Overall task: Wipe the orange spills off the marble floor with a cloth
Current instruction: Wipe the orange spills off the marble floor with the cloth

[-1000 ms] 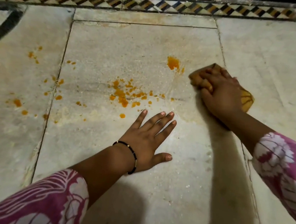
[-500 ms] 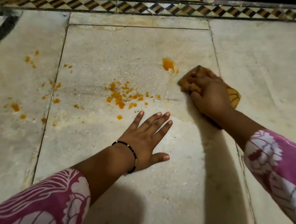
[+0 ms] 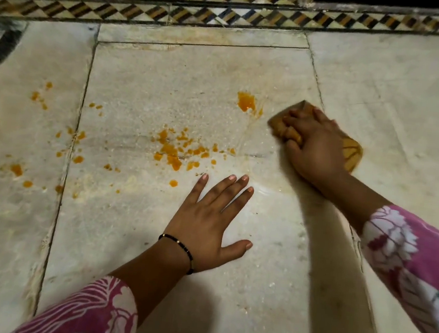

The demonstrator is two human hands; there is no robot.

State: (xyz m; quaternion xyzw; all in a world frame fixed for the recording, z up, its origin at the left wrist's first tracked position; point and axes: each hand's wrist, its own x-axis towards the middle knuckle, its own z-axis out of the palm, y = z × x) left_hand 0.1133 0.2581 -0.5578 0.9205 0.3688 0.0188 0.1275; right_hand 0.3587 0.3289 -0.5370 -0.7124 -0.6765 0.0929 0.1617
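Observation:
My right hand (image 3: 312,146) presses a folded brown-orange cloth (image 3: 352,153) flat on the marble floor (image 3: 254,292), fingers curled over its left edge. Just left of the cloth lies a thick orange blob (image 3: 246,102). A cluster of orange drops (image 3: 174,150) spreads across the middle of the slab, and smaller splashes (image 3: 17,169) dot the slab to the left. My left hand (image 3: 207,222) rests palm-down on the floor below the cluster, fingers spread, holding nothing. A faint wet smear runs between the two hands.
A patterned mosaic border (image 3: 148,9) runs along the far edge, with a raised step behind it. A dark curved inlay (image 3: 0,51) sits at the far left. Grout lines divide the slabs. Pink patterned sleeves cover both forearms.
My right hand has slid the cloth leftward, closer to the thick orange blob. My left hand has stayed planted on the floor.

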